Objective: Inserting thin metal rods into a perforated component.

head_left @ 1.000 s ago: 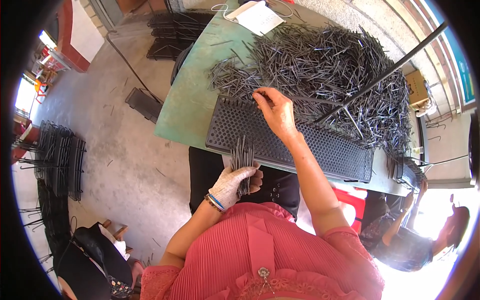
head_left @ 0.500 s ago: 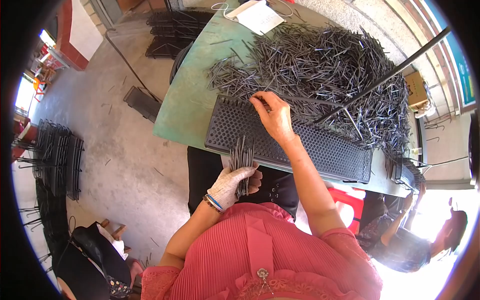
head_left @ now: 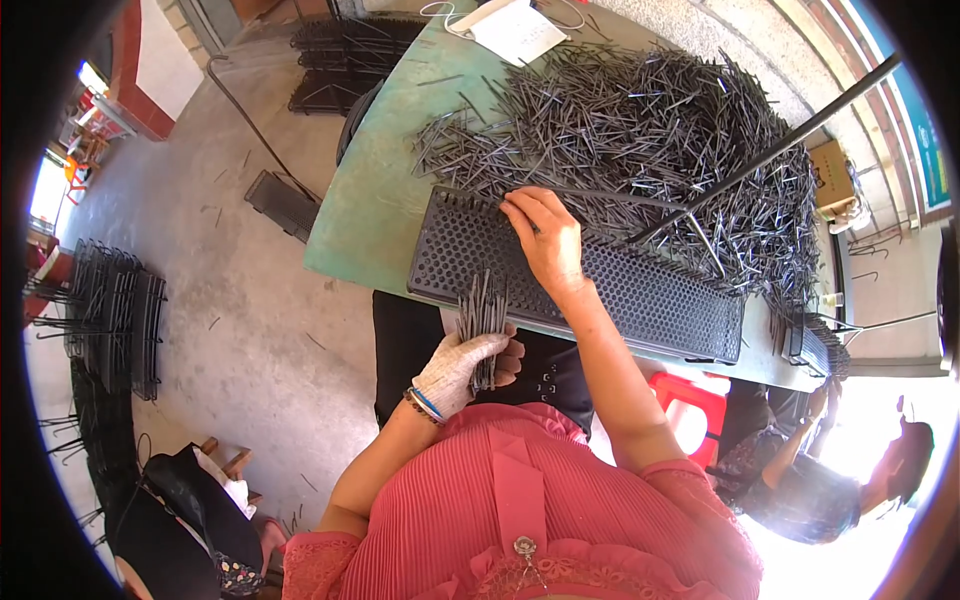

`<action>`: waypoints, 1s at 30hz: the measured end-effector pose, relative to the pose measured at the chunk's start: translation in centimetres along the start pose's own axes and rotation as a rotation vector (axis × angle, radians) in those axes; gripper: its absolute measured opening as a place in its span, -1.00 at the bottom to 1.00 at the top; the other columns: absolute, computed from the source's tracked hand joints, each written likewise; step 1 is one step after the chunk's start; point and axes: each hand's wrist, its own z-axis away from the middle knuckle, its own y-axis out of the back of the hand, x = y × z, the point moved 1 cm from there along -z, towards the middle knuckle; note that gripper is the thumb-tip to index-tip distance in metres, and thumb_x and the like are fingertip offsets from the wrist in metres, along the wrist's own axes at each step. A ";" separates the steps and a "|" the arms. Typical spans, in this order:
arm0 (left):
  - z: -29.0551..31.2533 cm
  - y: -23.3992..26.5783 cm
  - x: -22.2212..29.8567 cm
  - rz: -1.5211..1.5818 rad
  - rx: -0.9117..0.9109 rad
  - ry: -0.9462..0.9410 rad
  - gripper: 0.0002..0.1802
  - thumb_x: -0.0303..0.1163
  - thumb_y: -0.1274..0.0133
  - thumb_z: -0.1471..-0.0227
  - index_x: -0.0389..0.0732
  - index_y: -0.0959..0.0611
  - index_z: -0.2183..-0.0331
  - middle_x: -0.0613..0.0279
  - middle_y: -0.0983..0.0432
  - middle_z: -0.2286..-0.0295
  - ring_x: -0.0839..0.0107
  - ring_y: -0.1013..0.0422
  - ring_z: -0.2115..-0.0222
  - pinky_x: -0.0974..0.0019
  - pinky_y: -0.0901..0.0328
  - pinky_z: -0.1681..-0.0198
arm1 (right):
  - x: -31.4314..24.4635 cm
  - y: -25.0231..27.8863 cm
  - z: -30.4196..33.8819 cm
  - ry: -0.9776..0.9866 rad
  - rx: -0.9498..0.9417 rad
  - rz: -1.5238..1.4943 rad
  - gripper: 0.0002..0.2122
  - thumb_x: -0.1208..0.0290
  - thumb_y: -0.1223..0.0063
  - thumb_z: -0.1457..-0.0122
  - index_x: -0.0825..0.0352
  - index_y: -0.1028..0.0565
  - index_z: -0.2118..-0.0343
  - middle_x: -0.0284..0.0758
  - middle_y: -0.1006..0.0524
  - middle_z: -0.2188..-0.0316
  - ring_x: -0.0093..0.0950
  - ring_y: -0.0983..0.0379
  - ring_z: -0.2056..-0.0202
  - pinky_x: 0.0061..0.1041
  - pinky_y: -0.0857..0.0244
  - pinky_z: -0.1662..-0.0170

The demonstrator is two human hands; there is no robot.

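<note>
My left hand [head_left: 462, 365], in a pale knit glove, is wrapped round a bundle of thin black rods [head_left: 482, 318] held upright at the table's near edge. A long black perforated tray [head_left: 640, 300] lies along that edge, its rows of round holes facing up. Several short rods stand along its far side. Over this far side is my bare right hand [head_left: 548, 235], with thumb and fingertips pinched together. Whatever sits between those fingertips is too small to make out. Beyond the tray spreads a large heap of loose black rods [head_left: 640, 120].
A bent metal bar [head_left: 780, 150] slants over the heap. A white paper [head_left: 515, 35] lies on the green table [head_left: 370, 200] at the back. Stacked black racks [head_left: 115, 310] stand at left, a red stool [head_left: 690, 400] at right. Another person [head_left: 800, 480] sits far right.
My right hand has shifted very slightly along the tray's far edge, its fingers drawn a little closer together. My left hand keeps its hold on the rods.
</note>
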 end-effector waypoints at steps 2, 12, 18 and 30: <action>0.2 -0.1 -0.1 0.007 0.037 -0.006 -0.68 -0.34 -0.10 -0.09 -0.25 -0.55 0.12 0.13 -0.59 0.35 0.37 -0.54 0.42 0.32 -0.47 0.36 | -0.2 -0.1 0.2 0.037 0.041 0.089 -0.88 0.52 -0.21 -0.04 0.39 -0.57 0.34 -0.24 -0.52 0.34 -0.23 -0.48 0.31 -0.35 -0.39 0.25; 0.1 -0.5 0.0 -0.022 -0.013 -0.030 -0.64 -0.31 -0.10 -0.09 -0.26 -0.53 0.08 0.14 -0.58 0.34 0.38 -0.53 0.41 0.34 -0.45 0.36 | -0.6 0.8 0.5 -0.066 0.012 0.083 -0.88 0.51 -0.19 -0.08 0.41 -0.59 0.33 -0.23 -0.52 0.37 -0.31 -0.48 0.42 -0.42 -0.36 0.34; 0.3 -0.5 0.5 0.015 -0.066 -0.146 -0.65 -0.33 -0.09 -0.11 -0.25 -0.52 0.08 0.16 -0.59 0.33 0.41 -0.53 0.40 0.37 -0.44 0.36 | -2.7 4.3 2.9 -0.626 -0.552 -0.367 -0.70 0.26 -0.22 -0.12 0.45 -0.59 0.27 -0.28 -0.59 0.45 -0.56 -0.49 0.41 -0.55 -0.36 0.32; -0.8 -0.3 -0.3 0.038 -0.023 -0.109 -0.69 -0.32 -0.04 -0.14 -0.26 -0.52 0.11 0.10 -0.59 0.30 0.38 -0.54 0.39 0.34 -0.47 0.35 | -2.0 6.2 2.5 -0.766 -0.297 -0.625 -0.83 0.44 -0.09 -0.21 0.46 -0.55 0.24 -0.37 -0.58 0.45 -0.67 -0.44 0.47 -0.66 -0.38 0.38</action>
